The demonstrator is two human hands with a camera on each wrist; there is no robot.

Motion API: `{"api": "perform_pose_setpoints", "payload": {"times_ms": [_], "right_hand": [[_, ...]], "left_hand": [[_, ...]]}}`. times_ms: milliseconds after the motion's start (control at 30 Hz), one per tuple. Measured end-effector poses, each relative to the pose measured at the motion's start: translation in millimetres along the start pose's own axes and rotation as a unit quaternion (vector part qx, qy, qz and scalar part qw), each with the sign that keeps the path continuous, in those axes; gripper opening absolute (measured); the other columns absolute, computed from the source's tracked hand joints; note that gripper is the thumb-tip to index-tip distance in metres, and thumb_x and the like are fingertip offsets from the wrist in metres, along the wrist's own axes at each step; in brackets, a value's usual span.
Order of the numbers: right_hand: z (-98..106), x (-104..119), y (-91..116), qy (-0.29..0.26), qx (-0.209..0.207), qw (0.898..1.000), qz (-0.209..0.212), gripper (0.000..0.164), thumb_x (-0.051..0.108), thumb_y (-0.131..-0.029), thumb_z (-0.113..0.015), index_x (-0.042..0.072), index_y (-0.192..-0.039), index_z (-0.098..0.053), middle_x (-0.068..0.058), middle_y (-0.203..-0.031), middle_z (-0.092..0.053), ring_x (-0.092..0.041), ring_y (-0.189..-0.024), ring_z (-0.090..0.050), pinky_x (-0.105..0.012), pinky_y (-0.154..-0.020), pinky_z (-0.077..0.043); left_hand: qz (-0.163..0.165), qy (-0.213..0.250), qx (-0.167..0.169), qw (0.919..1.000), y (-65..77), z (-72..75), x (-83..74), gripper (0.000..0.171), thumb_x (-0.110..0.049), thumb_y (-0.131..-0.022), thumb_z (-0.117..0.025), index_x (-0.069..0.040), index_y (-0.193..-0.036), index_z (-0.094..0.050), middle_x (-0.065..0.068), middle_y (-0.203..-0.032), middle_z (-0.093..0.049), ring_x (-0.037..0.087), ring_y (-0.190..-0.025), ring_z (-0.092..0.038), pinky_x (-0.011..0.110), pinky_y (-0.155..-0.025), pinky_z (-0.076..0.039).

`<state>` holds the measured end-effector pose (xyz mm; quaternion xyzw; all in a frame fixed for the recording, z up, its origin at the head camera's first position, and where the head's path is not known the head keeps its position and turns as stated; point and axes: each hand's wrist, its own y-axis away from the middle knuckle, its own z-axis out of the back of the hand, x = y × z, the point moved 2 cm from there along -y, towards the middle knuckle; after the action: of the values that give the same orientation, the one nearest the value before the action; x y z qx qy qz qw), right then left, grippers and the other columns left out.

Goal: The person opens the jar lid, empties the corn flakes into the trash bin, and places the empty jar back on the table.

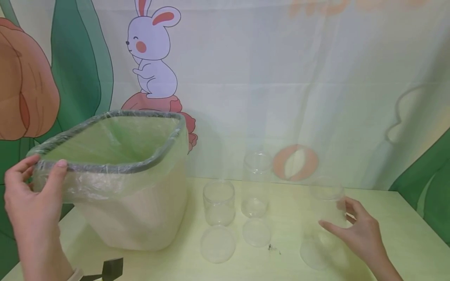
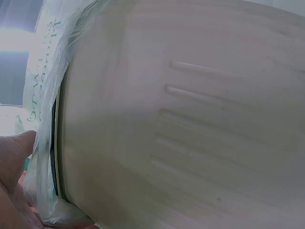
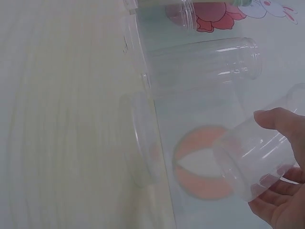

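Note:
At the left of the head view, a pale trash bin (image 1: 137,218) stands with a clear plastic liner (image 1: 81,185) folded over its grey rim. My left hand (image 1: 36,195) grips the lined rim at its near left corner; the left wrist view shows the bin's ribbed wall (image 2: 200,124) and my thumb on the liner. My right hand (image 1: 362,230) holds a clear jar (image 3: 262,148), fingers and thumb round its side. The jar is tilted and raised off the table. Below it lies a clear round lid (image 1: 314,251).
Mid-table stand a short clear jar (image 1: 218,207) and a tall clear jar (image 1: 254,187). Before them lie two round lids, one larger (image 1: 218,244), one smaller (image 1: 256,232). A small dark mark (image 1: 270,247) is beside the smaller lid. Behind hangs a printed curtain (image 1: 225,78).

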<state>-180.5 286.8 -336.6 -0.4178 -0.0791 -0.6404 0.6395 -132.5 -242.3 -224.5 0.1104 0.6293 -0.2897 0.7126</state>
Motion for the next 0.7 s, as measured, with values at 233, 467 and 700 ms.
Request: {"api": "perform_pose_setpoints", "payload": {"times_ms": [233, 467, 700], "right_hand": [[-21, -58, -13, -0.007, 0.019, 0.999, -0.035, 0.082, 0.045, -0.063, -0.079, 0.006, -0.126, -0.043, -0.015, -0.116, -0.055, -0.033, -0.109, -0.051, -0.005, -0.072, -0.043], [-35, -91, -18, -0.03, 0.048, 0.995, -0.083, 0.082, 0.051, -0.065, -0.076, 0.011, -0.126, -0.04, -0.013, -0.122, -0.051, -0.036, -0.115, -0.048, -0.036, -0.086, -0.046], [-27, -61, -11, -0.065, 0.076, 0.989, -0.111, 0.072, 0.038, -0.07, -0.077, 0.004, -0.122, -0.04, -0.017, -0.122, -0.05, -0.034, -0.116, -0.047, -0.026, -0.088, -0.046]], "left_hand": [[-0.014, 0.007, -0.009, 0.9998, -1.2, -1.2, 0.8, 0.05, -0.038, -0.087, -0.056, -0.032, -0.133, -0.038, 0.0, -0.144, -0.028, 0.012, -0.123, -0.025, 0.032, -0.102, -0.024], [-0.017, 0.003, -0.013, 0.9998, -2.7, -0.7, 1.5, 0.049, -0.038, -0.086, -0.058, -0.032, -0.131, -0.041, -0.001, -0.141, -0.033, 0.0, -0.102, -0.026, 0.022, -0.083, -0.027], [-0.018, 0.003, -0.012, 0.9998, -2.2, -1.0, 1.5, 0.05, -0.038, -0.086, -0.058, -0.033, -0.132, -0.041, -0.001, -0.142, -0.032, 0.001, -0.104, -0.027, 0.024, -0.086, -0.028]]}}
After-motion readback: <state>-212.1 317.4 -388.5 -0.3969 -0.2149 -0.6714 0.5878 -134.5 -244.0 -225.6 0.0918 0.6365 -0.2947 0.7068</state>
